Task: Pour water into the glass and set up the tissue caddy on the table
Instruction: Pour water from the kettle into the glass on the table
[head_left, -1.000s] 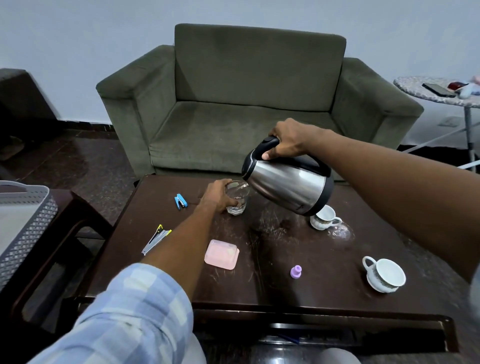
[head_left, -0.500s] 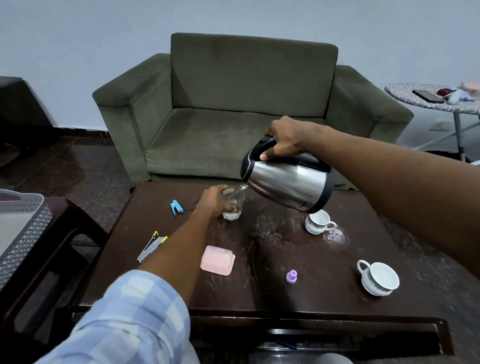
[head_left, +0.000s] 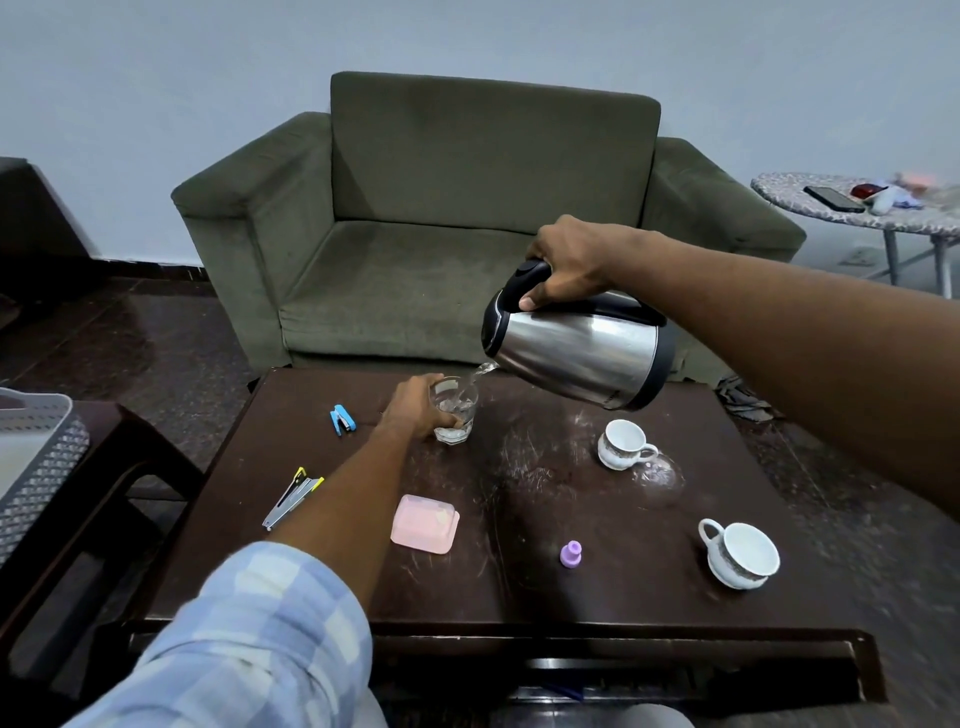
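Checked blue sleeve (head_left: 249, 623) nearest the camera, the left forearm reaching out over the dark wooden surface (head_left: 519, 587). Close in on that surface: a pink box (head_left: 425, 523), a small purple cap (head_left: 571, 556) and a white cup (head_left: 740, 555) at the right. A little further, a stapler strip (head_left: 292, 497) at the left and a second cup (head_left: 623, 444) at the right. Further on, the left hand (head_left: 415, 408) with its fingers wrapped round the glass (head_left: 453, 411), which stands upright on the surface beside a blue stapler (head_left: 342, 419). Above it, the right hand (head_left: 569, 265) grips the black handle of the steel kettle (head_left: 576, 351), tipped spout-down, and a thin stream of water (head_left: 479, 375) runs into the glass. Beyond, a green sofa (head_left: 483, 218). At the left edge, a grey basket (head_left: 36, 467) on a side stand.
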